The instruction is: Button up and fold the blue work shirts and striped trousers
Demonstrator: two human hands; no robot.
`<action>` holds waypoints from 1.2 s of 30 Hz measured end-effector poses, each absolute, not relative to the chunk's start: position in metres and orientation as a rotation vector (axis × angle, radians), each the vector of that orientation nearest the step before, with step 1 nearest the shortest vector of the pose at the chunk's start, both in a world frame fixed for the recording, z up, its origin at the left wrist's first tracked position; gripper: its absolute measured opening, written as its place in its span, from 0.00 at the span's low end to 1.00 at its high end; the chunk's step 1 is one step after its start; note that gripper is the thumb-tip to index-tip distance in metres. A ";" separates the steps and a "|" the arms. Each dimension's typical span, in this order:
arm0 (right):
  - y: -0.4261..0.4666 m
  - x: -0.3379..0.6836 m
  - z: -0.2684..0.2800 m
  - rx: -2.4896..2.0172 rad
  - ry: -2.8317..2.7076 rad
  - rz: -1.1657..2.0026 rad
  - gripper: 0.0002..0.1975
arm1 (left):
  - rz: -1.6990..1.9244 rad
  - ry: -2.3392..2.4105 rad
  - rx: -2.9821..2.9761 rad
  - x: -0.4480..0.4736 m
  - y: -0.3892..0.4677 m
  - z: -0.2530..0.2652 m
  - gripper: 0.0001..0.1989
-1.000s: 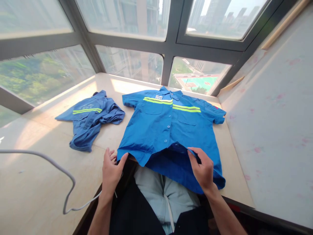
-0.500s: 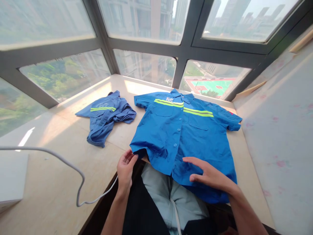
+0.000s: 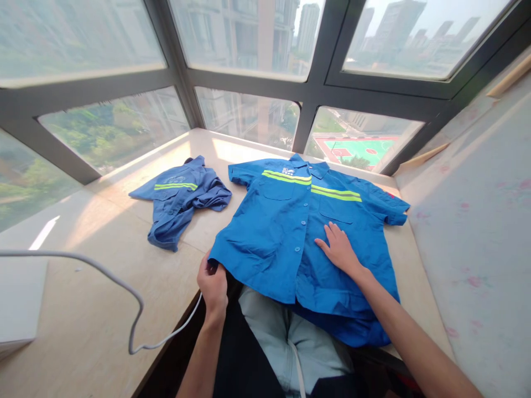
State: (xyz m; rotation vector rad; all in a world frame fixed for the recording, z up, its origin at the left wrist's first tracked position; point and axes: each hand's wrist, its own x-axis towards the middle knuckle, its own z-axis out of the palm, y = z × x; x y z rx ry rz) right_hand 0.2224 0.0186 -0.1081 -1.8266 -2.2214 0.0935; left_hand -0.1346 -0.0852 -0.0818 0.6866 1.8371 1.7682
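A blue short-sleeved work shirt point(image 3: 265, 226) lies front side up on the ledge, its collar toward the window and its hem hanging over the near edge. Yellow-green reflective stripes cross its chest, and buttons run down the middle. My left hand point(image 3: 213, 284) is closed on the hem's left corner, with some fingers hidden beneath the cloth. My right hand point(image 3: 338, 247) rests open on the shirt, below the right chest pocket, fingers spread. To the left lies a second, darker blue shirt point(image 3: 174, 202), partly folded and crumpled.
The pale ledge point(image 3: 103, 298) runs along framed windows. A grey cable point(image 3: 112, 275) loops over its left part, near a white box point(image 3: 20, 301). A wallpapered wall point(image 3: 473, 249) borders the right side. My legs point(image 3: 269, 320) are below the near edge.
My left hand has drawn the hem corner slightly left and toward me, so that side lies smoother. My right hand has moved forward from near the hem up onto the shirt's front.
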 end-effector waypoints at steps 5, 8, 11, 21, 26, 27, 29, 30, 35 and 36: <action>0.012 0.229 -0.110 -1.879 -2.242 -0.035 0.33 | 1.910 2.079 0.795 -0.152 -0.093 -0.078 0.14; 0.012 0.233 -0.110 -1.864 -2.244 -0.027 0.32 | 1.945 2.188 0.919 -0.154 -0.102 -0.082 0.11; 0.013 0.238 -0.110 -1.837 -2.259 0.006 0.32 | 1.927 2.197 0.906 -0.153 -0.110 -0.090 0.12; 0.015 0.210 -0.069 -1.701 -1.967 0.408 0.26 | 1.592 2.206 1.051 -0.153 -0.113 -0.077 0.15; 0.017 0.151 -0.040 -1.711 -1.398 1.469 0.30 | 1.542 2.086 0.977 -0.155 -0.108 -0.082 0.21; 0.017 0.143 -0.038 -1.689 -1.344 1.568 0.32 | 1.544 2.087 0.998 -0.157 -0.108 -0.083 0.20; 0.015 0.136 -0.037 -1.648 -1.291 1.625 0.34 | 1.565 2.122 1.055 -0.162 -0.108 -0.084 0.18; 0.014 0.137 -0.037 -1.634 -1.269 1.621 0.34 | 1.585 2.147 1.075 -0.163 -0.109 -0.083 0.19; 0.005 0.172 -0.034 -1.620 -1.169 1.653 0.29 | 1.629 2.231 1.165 -0.163 -0.113 -0.073 0.25; 0.003 0.180 -0.033 -1.631 -1.174 1.660 0.28 | 1.621 2.233 1.196 -0.162 -0.114 -0.071 0.25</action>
